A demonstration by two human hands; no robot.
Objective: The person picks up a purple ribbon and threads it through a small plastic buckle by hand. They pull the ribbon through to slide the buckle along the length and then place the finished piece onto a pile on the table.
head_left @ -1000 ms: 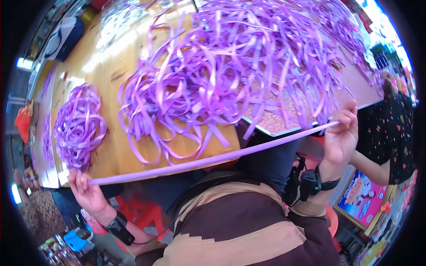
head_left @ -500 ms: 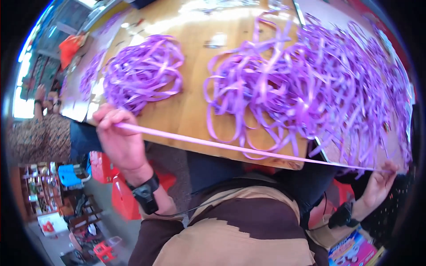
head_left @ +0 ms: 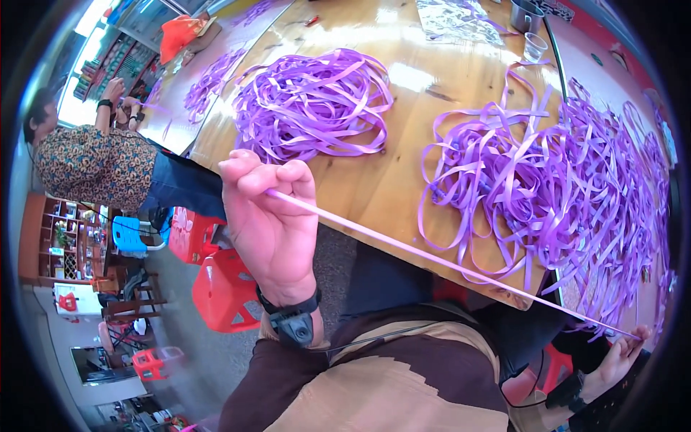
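A narrow purple ribbon (head_left: 403, 247) runs taut in a slanting line along the table's near edge. Its left end is pinched in the curled fingers of my left hand (head_left: 271, 216), palm turned toward me. At the far right, the fingertips of my right hand (head_left: 620, 363) close on the same ribbon, lower than the left. Just beyond my left hand lies a loose heap of purple ribbon (head_left: 313, 104). A larger tangled mass of purple ribbon (head_left: 604, 194) spreads over the right side, with loops hanging past the edge near my right hand.
The wooden table (head_left: 410, 129) bears a clear plastic cup (head_left: 534, 47), a metal mug (head_left: 525, 16) and a plastic sheet (head_left: 458, 21). A co-worker in a patterned top (head_left: 93, 169) sits at the left. Red stools (head_left: 222, 291) stand below my left arm.
The view has shifted left, so table and heaps sit farther right in it. My left hand appears closer and larger. The ribbon stays stretched between both hands, now at a steeper slant.
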